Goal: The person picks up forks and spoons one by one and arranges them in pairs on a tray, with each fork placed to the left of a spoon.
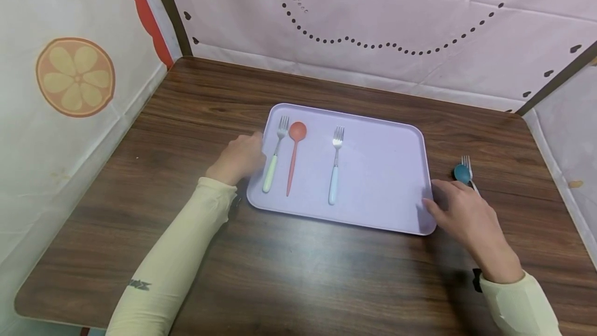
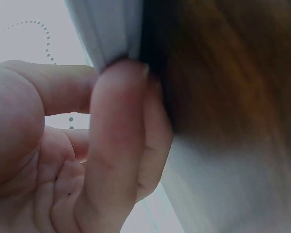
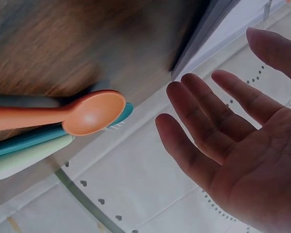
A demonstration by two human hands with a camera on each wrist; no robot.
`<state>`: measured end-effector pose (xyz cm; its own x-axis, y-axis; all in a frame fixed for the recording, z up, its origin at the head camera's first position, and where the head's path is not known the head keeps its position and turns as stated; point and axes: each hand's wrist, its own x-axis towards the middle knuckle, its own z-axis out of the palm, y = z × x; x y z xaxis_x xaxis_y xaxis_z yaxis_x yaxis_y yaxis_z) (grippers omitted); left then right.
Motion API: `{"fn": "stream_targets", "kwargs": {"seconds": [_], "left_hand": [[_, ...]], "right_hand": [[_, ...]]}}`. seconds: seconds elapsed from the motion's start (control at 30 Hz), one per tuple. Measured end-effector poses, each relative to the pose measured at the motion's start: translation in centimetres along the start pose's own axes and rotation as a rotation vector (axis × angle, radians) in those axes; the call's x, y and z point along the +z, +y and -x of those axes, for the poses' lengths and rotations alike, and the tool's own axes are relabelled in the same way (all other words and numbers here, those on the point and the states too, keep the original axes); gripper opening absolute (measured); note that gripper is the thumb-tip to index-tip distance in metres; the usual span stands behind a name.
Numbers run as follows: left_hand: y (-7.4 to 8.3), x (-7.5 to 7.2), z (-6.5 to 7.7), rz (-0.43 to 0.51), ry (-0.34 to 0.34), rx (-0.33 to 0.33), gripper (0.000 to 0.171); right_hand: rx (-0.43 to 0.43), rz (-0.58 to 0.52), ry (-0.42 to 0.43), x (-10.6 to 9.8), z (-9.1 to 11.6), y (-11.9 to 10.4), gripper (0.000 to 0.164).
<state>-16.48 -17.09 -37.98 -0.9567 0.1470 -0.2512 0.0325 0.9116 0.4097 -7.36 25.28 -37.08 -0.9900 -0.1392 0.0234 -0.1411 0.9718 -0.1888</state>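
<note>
A lilac tray (image 1: 373, 170) lies on the table. On it are a fork with a pale green handle (image 1: 270, 173), a coral spoon (image 1: 297, 131) and a fork with a pale blue handle (image 1: 333, 183). My left hand (image 1: 240, 158) pinches the tray's left edge; the left wrist view shows the fingers (image 2: 118, 111) bent at the rim. At the opposite end, my right hand (image 1: 466, 214) is by the tray's right edge, its fingers (image 3: 196, 126) loosely extended with nothing held in the right wrist view.
Just beyond the right hand lie a teal spoon (image 1: 462, 173) and a fork (image 1: 467, 162). The right wrist view shows an orange spoon (image 3: 94, 112) over the teal one, beside a pale green handle (image 3: 31, 158). Printed cloth (image 1: 396, 9) hangs behind the wooden table (image 1: 210, 92).
</note>
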Motion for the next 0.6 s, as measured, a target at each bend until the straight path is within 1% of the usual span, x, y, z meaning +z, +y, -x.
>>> {"fn": "stream_targets", "kwargs": {"seconds": [0.4,0.6], "left_hand": [[0.0,0.1,-0.1,-0.011,0.004,-0.002,0.038],[0.1,0.0,0.0,-0.024,0.011,0.002,0.037]], "right_hand": [[0.050,-0.006,0.001,-0.4,0.2,1.3,0.053],[0.043,-0.018,0.021,-0.5,0.1,1.9,0.053]]}}
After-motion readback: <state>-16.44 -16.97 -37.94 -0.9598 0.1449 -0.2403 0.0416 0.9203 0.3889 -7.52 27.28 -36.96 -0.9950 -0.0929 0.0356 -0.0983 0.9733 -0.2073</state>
